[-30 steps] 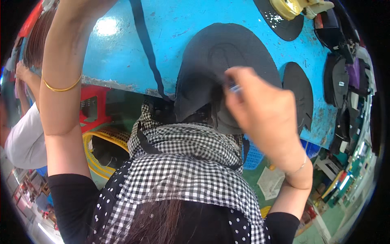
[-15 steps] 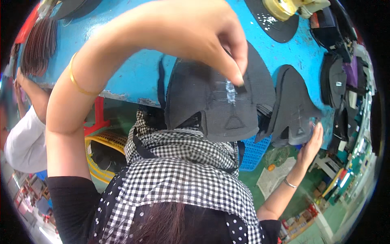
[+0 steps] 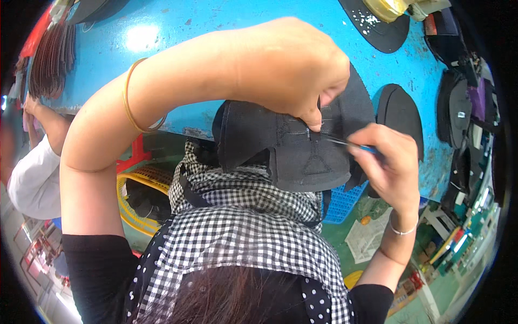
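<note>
A flat black fabric piece [image 3: 310, 162] with stitched lines and a stitched triangle lies before me at the table's near edge. My left hand [image 3: 310, 81] reaches over it from the far side, thumb and finger pinched on a narrow black strip at its middle. Most of that strip is hidden by the fingers. My right hand [image 3: 388, 162] grips a thin pointed tool [image 3: 337, 141] with a metal shaft and blue handle. Its tip meets the piece just beside my left thumb. I cannot tell the tool's exact kind.
More black pieces [image 3: 402, 113] lie to the right on the blue table [image 3: 189, 48], and others [image 3: 458, 113] are stacked beyond. A yellow container [image 3: 386, 8] stands on a black piece at the far right. Below are a yellow basket [image 3: 127, 210] and a blue crate [image 3: 342, 204]. Another person [image 3: 38, 178] sits left.
My right hand has come in from the right edge to the middle, bringing the tool tip to the piece. My left hand has moved slightly nearer and pressed down, covering the shiny patch.
</note>
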Demonstrator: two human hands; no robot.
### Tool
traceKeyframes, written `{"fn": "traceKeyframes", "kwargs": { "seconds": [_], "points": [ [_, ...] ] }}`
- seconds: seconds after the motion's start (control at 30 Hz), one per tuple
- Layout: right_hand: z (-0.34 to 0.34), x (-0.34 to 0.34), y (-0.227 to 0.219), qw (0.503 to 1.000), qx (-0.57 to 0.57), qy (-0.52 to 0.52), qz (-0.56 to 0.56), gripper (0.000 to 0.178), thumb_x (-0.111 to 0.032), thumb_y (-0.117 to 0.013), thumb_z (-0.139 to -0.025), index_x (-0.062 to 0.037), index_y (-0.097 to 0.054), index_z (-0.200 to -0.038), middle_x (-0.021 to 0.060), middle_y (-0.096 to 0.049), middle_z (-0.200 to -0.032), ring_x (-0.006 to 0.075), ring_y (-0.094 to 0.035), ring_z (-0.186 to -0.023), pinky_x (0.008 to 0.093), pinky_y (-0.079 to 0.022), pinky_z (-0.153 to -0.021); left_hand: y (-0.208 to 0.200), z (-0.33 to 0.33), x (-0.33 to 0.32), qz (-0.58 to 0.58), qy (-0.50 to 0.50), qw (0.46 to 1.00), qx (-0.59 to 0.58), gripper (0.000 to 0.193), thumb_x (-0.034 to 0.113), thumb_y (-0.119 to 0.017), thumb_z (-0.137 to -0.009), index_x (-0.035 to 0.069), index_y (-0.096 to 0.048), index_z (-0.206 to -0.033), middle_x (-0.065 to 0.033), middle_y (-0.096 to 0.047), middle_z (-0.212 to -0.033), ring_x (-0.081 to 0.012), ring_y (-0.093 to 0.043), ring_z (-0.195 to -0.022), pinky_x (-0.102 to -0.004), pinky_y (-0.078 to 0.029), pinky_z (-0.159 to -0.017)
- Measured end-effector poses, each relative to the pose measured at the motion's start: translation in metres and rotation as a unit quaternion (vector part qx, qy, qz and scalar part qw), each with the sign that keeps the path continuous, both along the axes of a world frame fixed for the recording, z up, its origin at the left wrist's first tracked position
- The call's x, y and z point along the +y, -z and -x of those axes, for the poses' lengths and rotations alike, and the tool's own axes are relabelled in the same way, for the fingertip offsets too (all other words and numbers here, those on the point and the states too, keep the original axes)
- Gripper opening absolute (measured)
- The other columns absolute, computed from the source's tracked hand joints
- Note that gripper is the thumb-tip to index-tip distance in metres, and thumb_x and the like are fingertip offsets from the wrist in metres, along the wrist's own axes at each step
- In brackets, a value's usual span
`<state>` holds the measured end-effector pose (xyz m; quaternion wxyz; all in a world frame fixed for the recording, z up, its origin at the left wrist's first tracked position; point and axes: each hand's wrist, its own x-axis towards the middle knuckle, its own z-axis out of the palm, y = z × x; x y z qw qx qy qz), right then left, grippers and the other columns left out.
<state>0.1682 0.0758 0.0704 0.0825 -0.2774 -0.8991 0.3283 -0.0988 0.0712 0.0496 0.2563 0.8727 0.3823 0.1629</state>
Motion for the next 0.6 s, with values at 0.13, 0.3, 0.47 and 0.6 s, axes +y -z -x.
{"fn": "traceKeyframes", "kwargs": {
  "seconds": [0.13,0.3,0.47,0.6],
  "points": [
    [0.022,0.017,-0.006,0.990,-0.058,-0.116,-0.048,0.019,-0.009,-0.078,-0.079,-0.0060,-0.062,-0.089,0.0073,-0.064,-0.077,0.0275,-0.066,-0.071,0.0379,-0.051,-0.062,-0.009,0.006,0.005,0.069,-0.031,0.997,0.032,0.026,0.026,-0.085,-0.073,0.005,-0.077,-0.088,-0.0117,-0.074,-0.080,-0.0280,-0.072,-0.078,-0.0371,-0.055,-0.070],
    [0.020,0.030,-0.003,0.994,-0.009,-0.108,-0.013,0.016,-0.011,-0.075,-0.082,-0.0084,-0.061,-0.089,0.0073,-0.063,-0.076,0.0289,-0.066,-0.073,0.0388,-0.049,-0.060,-0.042,0.017,0.025,0.270,0.028,0.962,0.027,0.020,0.018,-0.069,-0.084,-0.001,-0.072,-0.084,-0.0180,-0.072,-0.081,-0.0320,-0.069,-0.078,-0.0400,-0.052,-0.070],
    [0.029,0.028,-0.001,0.989,-0.061,-0.069,-0.114,0.018,-0.004,-0.075,-0.079,-0.0040,-0.063,-0.093,0.0094,-0.068,-0.083,0.0320,-0.068,-0.076,0.0387,-0.051,-0.065,-0.053,0.009,0.024,0.269,0.032,0.956,0.108,0.022,0.015,-0.061,-0.084,-0.005,-0.066,-0.079,-0.0263,-0.067,-0.079,-0.0416,-0.065,-0.077,-0.0461,-0.050,-0.070],
    [0.035,0.027,-0.009,0.994,-0.070,-0.021,-0.088,0.019,-0.019,-0.075,-0.089,-0.0087,-0.062,-0.098,0.0075,-0.068,-0.083,0.0302,-0.069,-0.074,0.0402,-0.050,-0.062,-0.060,0.015,0.017,0.259,0.037,0.965,0.028,0.021,0.014,-0.059,-0.086,-0.005,-0.066,-0.084,-0.0256,-0.067,-0.078,-0.0408,-0.065,-0.076,-0.0460,-0.049,-0.070]
  ]
}}
